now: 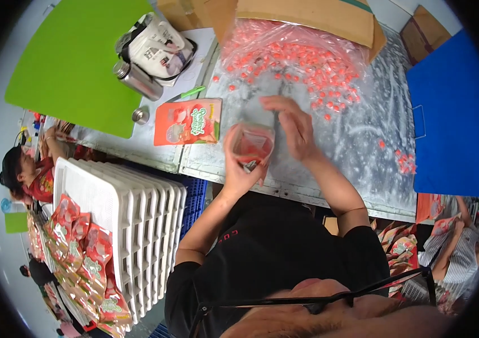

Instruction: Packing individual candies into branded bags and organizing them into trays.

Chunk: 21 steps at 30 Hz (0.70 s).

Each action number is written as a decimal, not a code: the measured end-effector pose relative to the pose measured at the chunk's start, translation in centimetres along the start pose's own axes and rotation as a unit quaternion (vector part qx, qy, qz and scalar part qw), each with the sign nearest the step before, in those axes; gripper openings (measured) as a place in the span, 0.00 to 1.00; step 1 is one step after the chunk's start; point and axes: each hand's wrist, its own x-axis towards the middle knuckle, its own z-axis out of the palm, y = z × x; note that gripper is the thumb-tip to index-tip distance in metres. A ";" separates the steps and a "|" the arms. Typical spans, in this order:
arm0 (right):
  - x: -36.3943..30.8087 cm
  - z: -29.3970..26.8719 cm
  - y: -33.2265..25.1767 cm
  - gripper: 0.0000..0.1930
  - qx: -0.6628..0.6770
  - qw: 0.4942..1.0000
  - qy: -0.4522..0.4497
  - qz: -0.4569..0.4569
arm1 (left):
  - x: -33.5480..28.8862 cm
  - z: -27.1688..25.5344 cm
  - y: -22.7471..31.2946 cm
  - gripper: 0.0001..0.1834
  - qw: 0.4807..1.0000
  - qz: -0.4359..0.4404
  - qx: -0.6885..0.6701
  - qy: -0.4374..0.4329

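Note:
My left hand [240, 174] is wrapped around a red and pink pouch [257, 160], its mouth spread and facing up near the table's front edge. Some small reddish pieces seem to show inside, though I cannot make out how many. Just to the right of the pouch, my right hand [297, 129] hovers with fingers stretched out and nothing visible in it. Beyond both hands lies a heap of small wrapped red candies [312, 65], spilling from a clear plastic liner. Flat printed pouches [188, 122] rest left of my left hand.
A cardboard box [307, 17] stands behind the heap. Loose candies [405, 162] lie at right by a blue panel [451, 124]. At left are a steel flask [138, 81], its cap [140, 115], a green knife [188, 93], a bag [160, 48], stacked white trays [149, 225] and filled pouches [95, 259].

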 end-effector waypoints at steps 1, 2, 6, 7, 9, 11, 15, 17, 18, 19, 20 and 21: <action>-0.6 -1.7 2.1 0.18 -0.193 0.981 0.007 0.020 | -0.2 -0.3 0.6 0.50 0.999 0.008 -0.036 0.018; -1.4 -3.5 4.3 0.20 -0.378 0.925 0.012 0.040 | -0.1 -0.6 0.8 0.50 0.996 0.016 -0.073 0.037; -5.8 -10.1 13.6 0.27 -0.627 0.765 0.053 0.140 | 0.1 -2.4 -1.5 0.51 0.981 -0.168 -0.094 -0.002; -5.9 -10.4 13.8 0.28 -0.661 0.719 0.047 0.208 | -0.5 -2.4 -0.8 0.52 0.993 -0.101 -0.053 -0.006; -7.0 -10.1 14.2 0.28 -0.648 0.732 0.011 0.210 | -0.8 -1.9 0.2 0.51 0.996 -0.057 -0.067 -0.017; -7.7 -8.6 13.8 0.28 -0.632 0.746 -0.028 0.209 | -1.0 -2.1 -0.3 0.51 0.996 -0.062 -0.058 -0.010; -10.2 -7.8 14.9 0.26 -0.514 0.835 -0.057 0.186 | -1.6 -2.9 -0.8 0.50 0.992 -0.102 -0.070 -0.011; -10.8 -7.8 14.4 0.25 -0.440 0.877 -0.026 0.193 | -2.0 -3.7 -0.8 0.49 0.992 -0.113 -0.062 -0.009; -10.3 -8.1 13.3 0.24 -0.227 0.933 0.078 0.269 | -2.1 -4.2 -0.9 0.49 0.991 -0.119 -0.055 -0.007; -10.0 -8.5 12.3 0.23 -0.002 0.927 0.181 0.327 | -2.0 -4.3 -1.0 0.47 0.992 -0.113 -0.063 -0.002; -10.5 -9.0 12.3 0.23 -0.003 0.927 0.181 0.329 | -2.0 -4.5 -0.9 0.47 0.991 -0.115 -0.064 -0.002; -11.1 -9.6 12.3 0.24 -0.035 0.934 0.157 0.321 | -2.0 -4.7 -0.7 0.47 0.990 -0.127 -0.060 0.010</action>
